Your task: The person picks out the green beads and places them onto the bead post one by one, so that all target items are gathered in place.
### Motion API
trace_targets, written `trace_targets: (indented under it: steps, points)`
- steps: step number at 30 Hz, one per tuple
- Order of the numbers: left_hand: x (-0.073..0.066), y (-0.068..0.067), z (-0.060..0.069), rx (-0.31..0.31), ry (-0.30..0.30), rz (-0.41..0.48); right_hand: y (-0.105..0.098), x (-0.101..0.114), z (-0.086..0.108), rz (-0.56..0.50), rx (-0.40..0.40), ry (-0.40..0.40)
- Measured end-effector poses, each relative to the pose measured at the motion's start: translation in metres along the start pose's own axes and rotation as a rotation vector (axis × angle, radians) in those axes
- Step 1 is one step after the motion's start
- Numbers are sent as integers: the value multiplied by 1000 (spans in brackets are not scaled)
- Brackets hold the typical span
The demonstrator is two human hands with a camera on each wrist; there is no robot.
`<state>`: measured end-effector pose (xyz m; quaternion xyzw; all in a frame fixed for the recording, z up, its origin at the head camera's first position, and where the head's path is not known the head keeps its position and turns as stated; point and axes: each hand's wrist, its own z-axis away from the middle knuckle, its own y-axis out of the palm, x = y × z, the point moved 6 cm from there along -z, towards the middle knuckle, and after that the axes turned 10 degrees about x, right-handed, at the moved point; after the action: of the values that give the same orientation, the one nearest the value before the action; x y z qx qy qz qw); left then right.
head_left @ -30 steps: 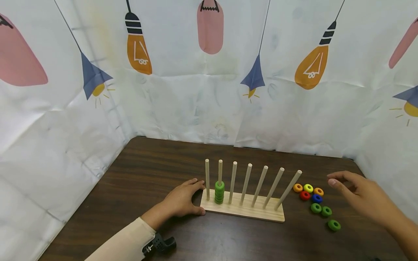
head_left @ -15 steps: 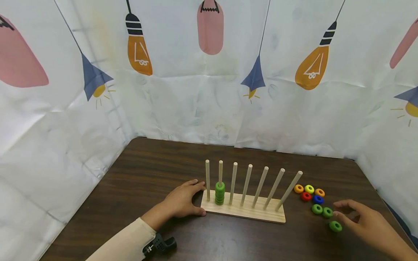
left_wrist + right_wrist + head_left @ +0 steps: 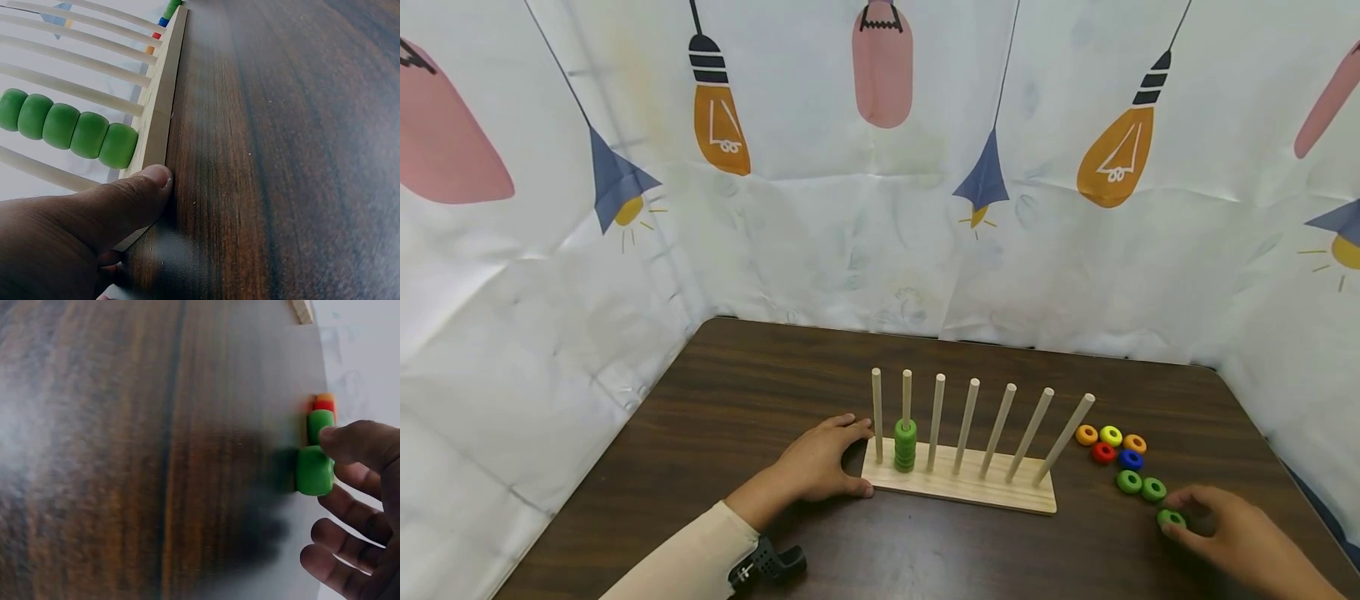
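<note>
My left hand (image 3: 823, 458) holds the left end of a wooden peg stand (image 3: 1000, 493), its thumb against the base's front edge in the left wrist view. Several upright pegs rise from the stand. On the second peg from the left sits a stack of green beads (image 3: 60, 125). Over at the right, my right hand (image 3: 1232, 533) has thumb and forefinger around the nearest loose green bead (image 3: 314, 470), which still lies on the table. Two more green beads (image 3: 1141, 485) lie just behind it. The other right fingers are loosely bent in the right wrist view.
Right of the stand lie a red bead (image 3: 1102, 452), a blue bead (image 3: 1131, 460), a yellow bead (image 3: 1111, 436) and two orange ones. The dark wooden table (image 3: 760, 375) meets a printed white curtain (image 3: 820, 242) at the back and sides.
My right hand has come down and toward the near side, from beside the coloured beads to the nearest green bead, and its fingers have closed around it. The left hand stays on the stand.
</note>
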<state>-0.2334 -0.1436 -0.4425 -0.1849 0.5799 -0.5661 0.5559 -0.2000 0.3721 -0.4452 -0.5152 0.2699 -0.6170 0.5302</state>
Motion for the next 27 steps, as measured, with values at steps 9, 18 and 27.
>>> trace_targets:
  steps: [9, 18, 27]
  points:
    - [0, 0, 1, 6, -8, 3, 6, -2, -2, 10, 28, 15]
    - [-2, -2, 0, 4, -10, 1, 8, -1, 0, 10, 59, 51]
    - [-1, 0, -1, 2, -7, -5, -2, 6, 4, 8, -25, 38]
